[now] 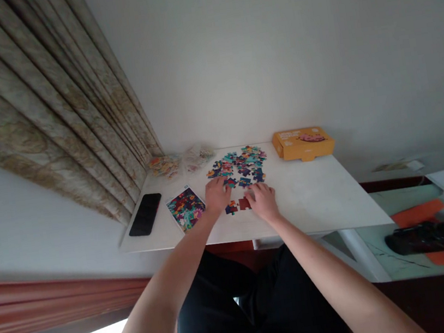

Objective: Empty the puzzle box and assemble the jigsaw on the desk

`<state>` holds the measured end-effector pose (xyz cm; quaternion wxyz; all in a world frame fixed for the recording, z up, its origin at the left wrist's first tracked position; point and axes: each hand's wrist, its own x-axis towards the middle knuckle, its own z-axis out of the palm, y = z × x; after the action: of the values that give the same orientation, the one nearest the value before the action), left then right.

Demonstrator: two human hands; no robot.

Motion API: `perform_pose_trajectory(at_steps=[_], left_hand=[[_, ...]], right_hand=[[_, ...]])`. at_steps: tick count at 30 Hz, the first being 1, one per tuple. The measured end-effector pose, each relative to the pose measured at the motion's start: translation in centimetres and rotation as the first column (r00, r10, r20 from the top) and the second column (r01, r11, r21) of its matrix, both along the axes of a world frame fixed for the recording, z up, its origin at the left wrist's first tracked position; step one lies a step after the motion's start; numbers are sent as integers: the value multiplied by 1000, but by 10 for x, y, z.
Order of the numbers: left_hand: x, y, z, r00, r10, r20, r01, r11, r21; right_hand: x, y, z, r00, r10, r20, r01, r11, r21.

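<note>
Forearms [187, 257] extended fwd over white counter [312, 192], L hand [217, 196] palm-down & curled, R hand [264, 201] likewise at reddish-brown jigsaw pc [244, 203], cannot tell if either grips, pc flat just beside blue-and-orange pc [231, 207], nearer front edge than multicoloured pcs [250, 158].

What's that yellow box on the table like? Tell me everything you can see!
The yellow box is low and oblong, and looks like cardboard. Its top has a pink picture and pale lettering too small to read. A little tab sticks out in front. It looks shut and lies flat on the white table, toward the far right, near the wall. Neither the left hand nor the right hand touches it.
</note>
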<state>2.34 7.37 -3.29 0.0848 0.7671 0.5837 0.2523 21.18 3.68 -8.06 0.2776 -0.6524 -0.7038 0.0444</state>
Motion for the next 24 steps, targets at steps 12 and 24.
perform_pose_trajectory(at_steps=[12, 24], left_hand=[[51, 120, 3, 945, 180, -273, -239, 950, -200], [-2, 89, 13, 992, 54, -117, -64, 994, -90]], right_hand=[[-2, 6, -6, 989, -124, -82, 127, 991, 31], [19, 51, 1, 960, -89, -264, 109, 992, 60]])
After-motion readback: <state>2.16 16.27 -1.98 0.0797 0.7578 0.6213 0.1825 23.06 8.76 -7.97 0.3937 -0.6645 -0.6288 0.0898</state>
